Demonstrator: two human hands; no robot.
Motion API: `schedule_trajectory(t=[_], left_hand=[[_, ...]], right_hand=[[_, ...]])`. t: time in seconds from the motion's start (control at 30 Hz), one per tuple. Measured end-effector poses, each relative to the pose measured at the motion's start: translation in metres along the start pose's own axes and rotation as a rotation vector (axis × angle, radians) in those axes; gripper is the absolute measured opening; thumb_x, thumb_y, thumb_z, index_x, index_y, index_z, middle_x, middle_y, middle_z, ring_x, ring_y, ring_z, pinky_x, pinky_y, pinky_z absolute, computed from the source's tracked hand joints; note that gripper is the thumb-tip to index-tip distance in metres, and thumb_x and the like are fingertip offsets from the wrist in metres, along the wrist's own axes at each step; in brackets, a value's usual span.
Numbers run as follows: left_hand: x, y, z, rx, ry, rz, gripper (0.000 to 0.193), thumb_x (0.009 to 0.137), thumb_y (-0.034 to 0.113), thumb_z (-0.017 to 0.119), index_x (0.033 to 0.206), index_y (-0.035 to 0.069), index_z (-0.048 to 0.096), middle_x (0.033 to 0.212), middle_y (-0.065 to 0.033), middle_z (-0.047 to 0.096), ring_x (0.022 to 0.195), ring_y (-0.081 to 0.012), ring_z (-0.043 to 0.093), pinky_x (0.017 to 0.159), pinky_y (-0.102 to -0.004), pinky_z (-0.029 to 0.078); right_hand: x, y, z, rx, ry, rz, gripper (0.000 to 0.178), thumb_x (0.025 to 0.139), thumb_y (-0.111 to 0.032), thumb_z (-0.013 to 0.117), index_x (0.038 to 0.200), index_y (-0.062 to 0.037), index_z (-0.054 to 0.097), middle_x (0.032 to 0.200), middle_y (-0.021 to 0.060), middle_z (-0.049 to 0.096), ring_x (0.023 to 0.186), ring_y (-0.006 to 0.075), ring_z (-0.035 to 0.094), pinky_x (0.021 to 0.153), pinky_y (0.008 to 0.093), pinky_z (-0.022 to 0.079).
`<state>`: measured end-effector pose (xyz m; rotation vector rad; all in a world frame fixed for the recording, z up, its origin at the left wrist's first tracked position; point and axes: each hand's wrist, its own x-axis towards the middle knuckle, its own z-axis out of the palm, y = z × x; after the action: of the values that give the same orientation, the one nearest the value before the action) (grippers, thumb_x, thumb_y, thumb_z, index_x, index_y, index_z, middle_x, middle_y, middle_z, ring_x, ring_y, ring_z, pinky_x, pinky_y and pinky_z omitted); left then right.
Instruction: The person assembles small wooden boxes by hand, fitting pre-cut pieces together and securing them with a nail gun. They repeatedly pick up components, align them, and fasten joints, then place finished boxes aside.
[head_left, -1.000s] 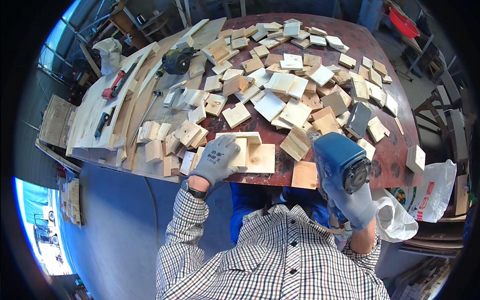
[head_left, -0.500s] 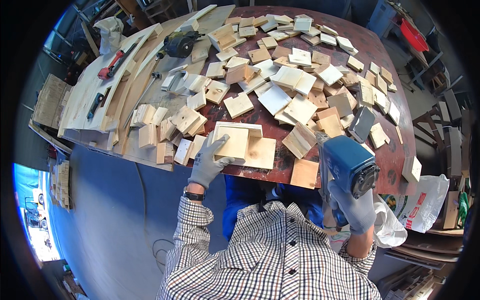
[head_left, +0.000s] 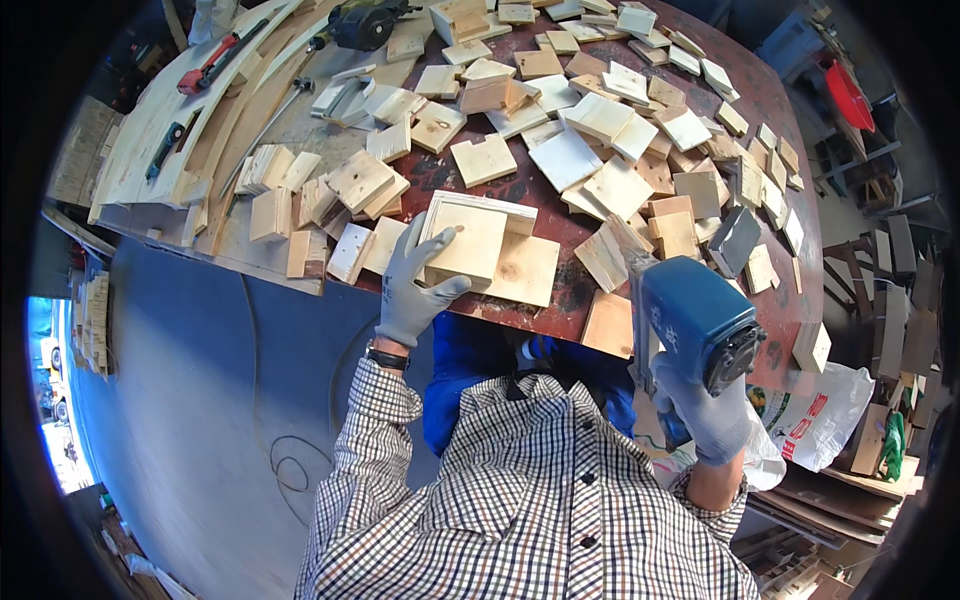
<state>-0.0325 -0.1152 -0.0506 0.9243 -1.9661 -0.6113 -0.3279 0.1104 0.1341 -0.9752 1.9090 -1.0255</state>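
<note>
My gloved left hand (head_left: 412, 295) grips the left side of a small wooden assembly (head_left: 466, 238) at the table's near edge. Its fingers lie on the top block and the thumb is along the near side. The assembly has a square block, an upright strip along the back and a flat board (head_left: 527, 268) reaching out to the right. In my gloved right hand (head_left: 708, 412) is a blue nail gun (head_left: 698, 305), held up by its handle to the right of the assembly. Its nose end points away from me, above loose wood pieces.
Many cut wood blocks (head_left: 600, 115) are heaped over the dark red table (head_left: 555, 222). A red tool (head_left: 208, 72) and a black-and-yellow tool (head_left: 365, 22) lie on boards at the far left. A white sack (head_left: 830, 405) hangs at the right. A hose (head_left: 290, 462) curls on the floor.
The view has tilted, so the table sits higher in the picture. My left hand stays at the assembly and my right hand still holds the nail gun near the same place.
</note>
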Motion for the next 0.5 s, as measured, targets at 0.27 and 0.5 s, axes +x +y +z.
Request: schedule_trajectory(t=[0.27,0.5], left_hand=[[0.0,-0.002,0.011,0.049,0.093,0.051,0.065,0.077,0.055,0.086,0.114,0.003,0.069,0.142,-0.0282,0.063,0.136,-0.043,0.06,0.11,-0.0507,0.053],[-0.004,-0.008,0.019,0.032,0.157,0.085,0.066,0.079,0.054,0.083,0.124,0.008,0.068,0.143,-0.0276,0.062,0.134,-0.044,0.061,0.109,-0.0509,0.054]], right_hand=[[0.002,-0.003,0.006,0.036,0.009,0.169,0.024,0.085,-0.005,0.076,0.107,0.0029,0.07,0.078,0.0083,0.07,0.06,0.0149,0.063,0.055,0.0291,0.049],[0.006,0.002,0.01,0.051,-0.077,0.049,0.038,0.082,0.0,0.081,0.118,0.0037,0.07,0.099,0.0118,0.075,0.079,0.0179,0.071,0.069,0.0312,0.058]])
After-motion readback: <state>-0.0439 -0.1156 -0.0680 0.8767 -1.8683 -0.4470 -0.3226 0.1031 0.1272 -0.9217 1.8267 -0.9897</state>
